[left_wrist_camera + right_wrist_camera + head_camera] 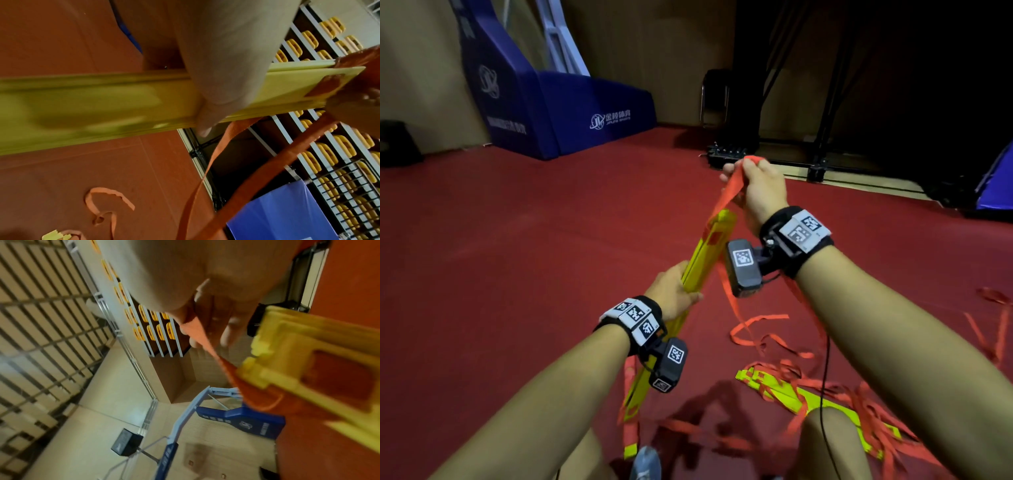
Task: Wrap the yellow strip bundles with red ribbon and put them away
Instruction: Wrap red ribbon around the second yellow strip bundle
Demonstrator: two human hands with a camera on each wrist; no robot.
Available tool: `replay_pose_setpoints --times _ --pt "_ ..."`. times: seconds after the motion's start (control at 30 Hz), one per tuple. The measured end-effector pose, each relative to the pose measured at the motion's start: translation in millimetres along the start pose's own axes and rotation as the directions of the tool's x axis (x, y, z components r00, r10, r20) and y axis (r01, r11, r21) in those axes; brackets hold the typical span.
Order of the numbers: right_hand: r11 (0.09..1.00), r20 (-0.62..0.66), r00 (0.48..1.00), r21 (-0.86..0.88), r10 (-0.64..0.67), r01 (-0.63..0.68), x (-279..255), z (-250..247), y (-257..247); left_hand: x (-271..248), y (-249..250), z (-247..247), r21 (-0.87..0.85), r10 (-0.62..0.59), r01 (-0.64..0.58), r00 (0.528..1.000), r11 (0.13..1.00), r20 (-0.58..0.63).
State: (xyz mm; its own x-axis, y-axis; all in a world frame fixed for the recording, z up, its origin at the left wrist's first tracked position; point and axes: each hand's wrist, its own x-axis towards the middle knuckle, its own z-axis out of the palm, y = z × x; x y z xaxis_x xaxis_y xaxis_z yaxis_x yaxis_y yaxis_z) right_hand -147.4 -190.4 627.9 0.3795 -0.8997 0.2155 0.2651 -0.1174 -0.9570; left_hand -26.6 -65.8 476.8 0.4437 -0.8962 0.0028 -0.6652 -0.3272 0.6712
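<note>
Mid-wrap: left hand [671,291] has its fingers curled round the yellow strip bundle [698,263] approx. at mid-length, holding it off the floor & tilted away from the body. Right hand [760,188] is closed in a pinch on the red ribbon [729,190] just past the bundle's far end. The ribbon runs tight from that end up to the fingers, w/ the rest trailing down to the floor. To do it well, prob.: hold tension w/ the right hand while circling the bundle, and lay each turn flat & beside the last, not twisted. The left hand should clamp the strips so they don't fan or slide, & turn the bundle to meet the ribbon. Watch the slack tail, which could snag on the loose ribbon below. Surface is a red carpeted floor [517,257]; a second yellow bundle [787,395] lies there under a tangle of ribbon. Room: tan walls, a blue padded stand [585,109] w/ a logo at back left, dark metal framing at back right. Rows of yellow seats [327,154] show in the left wrist view.
</note>
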Motion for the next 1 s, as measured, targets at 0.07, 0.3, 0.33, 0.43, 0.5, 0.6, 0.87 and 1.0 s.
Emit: replay_pose_setpoints --times 0.07,0.3,0.33,0.43,0.5,0.6,0.87,1.0 --pt "0.964 0.016 0.998 0.258 0.068 -0.070 -1 0 -6 1 -3 0 -0.010 -0.087 0.086 0.993 0.996 -0.076" --pt "0.880 -0.065 0.969 0.435 0.240 -0.189 -1 -6 8 8 12 -20 -0.353 -0.176 0.074 0.947 0.933 -0.268" --pt "0.867 -0.098 0.955 0.454 0.279 -0.206 1 -9 10 8 17 -22 -0.386 -0.170 0.058 0.950 0.921 -0.263" --pt "0.826 -0.178 0.925 0.528 0.335 -0.198 6 -17 13 4 31 -27 -0.452 -0.146 0.029 0.963 0.892 -0.226" --pt "0.817 -0.174 0.928 0.545 0.329 -0.188 6 -21 9 4 32 -26 -0.481 -0.152 0.017 0.958 0.877 -0.244" --pt "0.858 -0.033 0.956 0.452 0.290 -0.245 4 -25 10 6 28 -21 -0.508 -0.163 0.003 0.949 0.861 -0.270" --pt "0.939 0.416 0.901 -0.344 0.127 0.026 -33 -8 68 3 60 -18 -0.424 -0.043 -0.009 0.993 0.905 -0.114" --pt "0.959 0.333 0.922 -0.259 0.198 -0.113 -27 -11 66 4 55 -17 -0.552 -0.012 -0.033 0.997 0.833 -0.077"
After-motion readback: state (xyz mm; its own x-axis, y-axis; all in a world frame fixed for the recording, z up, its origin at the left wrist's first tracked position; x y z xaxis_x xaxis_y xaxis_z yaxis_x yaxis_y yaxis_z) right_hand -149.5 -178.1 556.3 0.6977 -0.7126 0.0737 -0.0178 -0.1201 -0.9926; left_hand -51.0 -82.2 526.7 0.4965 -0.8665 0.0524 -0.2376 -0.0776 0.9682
